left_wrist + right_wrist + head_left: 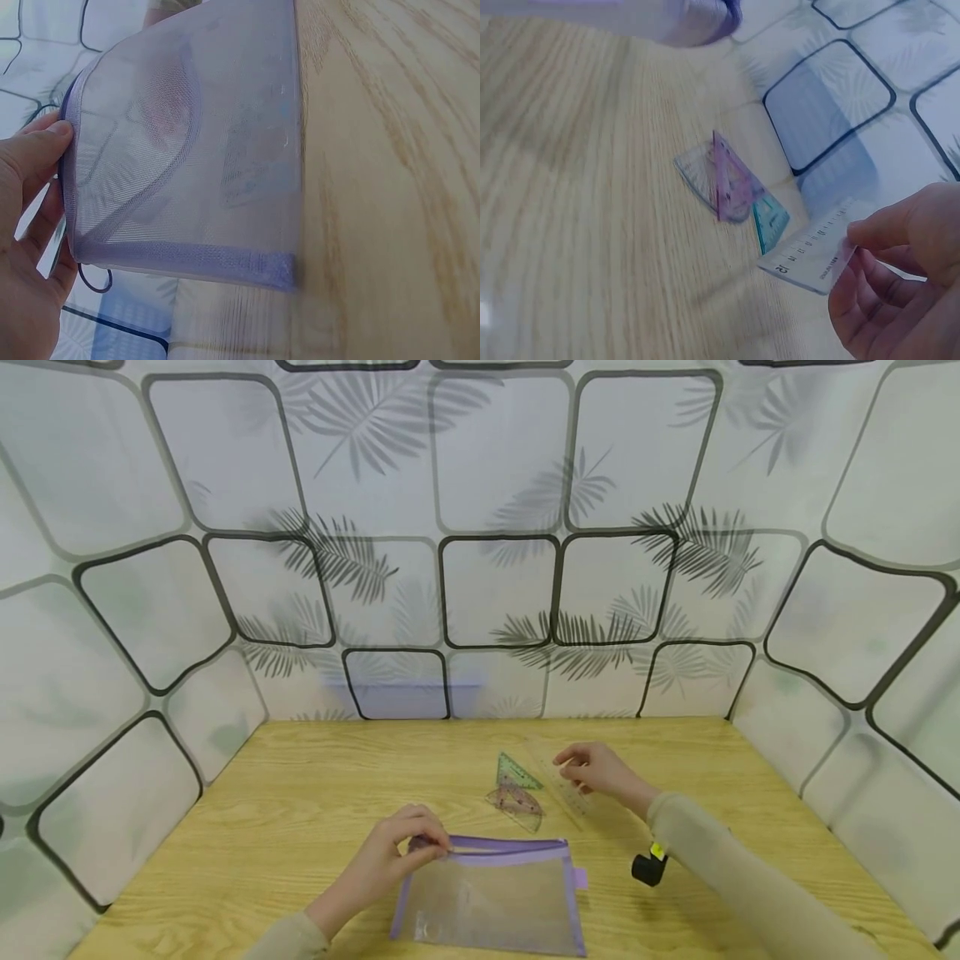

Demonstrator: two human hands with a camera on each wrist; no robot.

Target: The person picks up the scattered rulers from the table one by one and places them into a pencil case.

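At the front of the table in the head view is a see-through mesh pouch (495, 906) with purple edging, its zipped top parted. My left hand (397, 852) pinches the pouch's top edge near its left corner. In the left wrist view, the mesh (187, 150) stands raised off the wood. Between thumb and fingers, my right hand (597, 770) holds a clear ruler (810, 255) above the table. Left of it lie a green set square (516, 772), a pink set square (731, 187) and a clear protractor (696, 172), the last two overlapping.
The wooden table (300, 785) meets a patterned curtain (495, 593) at the back and sides. A small black device with a yellow mark (648, 867) sits by the right forearm. A light purple tab (580, 878) sticks out from the pouch's right side.
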